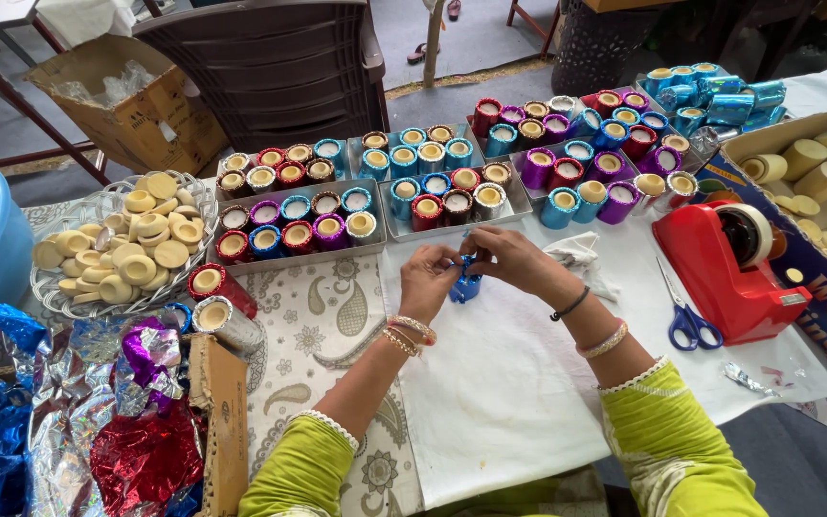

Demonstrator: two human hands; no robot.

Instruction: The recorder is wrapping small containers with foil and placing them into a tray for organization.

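Centrally, you are working one small piece between both hands, above the white cloth.
Blue foil cup (464,285): you are holding it upright just over the white cloth (500,383), in front of the nearest tray; it is probably light, a stiff core under thin crinkly foil that is likely creasing and tearing easily.
Left hand (426,278): your fingers are closing on the cup's left side and rim, clamped on it from that side.
Right hand (514,258): your fingertips are pinching the foil at the cup's top edge, pressed together on it.
Hold: you are best gripping the firm wall, not the loose foil edge, which looks slippery and shiny.
Metal trays (375,244): they are sitting just beyond your hands, holding rows of finished cups in red, blue, purple and silver.
Scissors (686,321): blue-handled, lying on the cloth to your right, near the red tape dispenser (729,273).
Foil sheets (69,421): blue, silver, purple and red, crumpling in a heap at your near left.
Wire basket (88,297): it is holding plain cream discs, at far left.
Cardboard box (796,129): holding bare cream cylinders, at far right.
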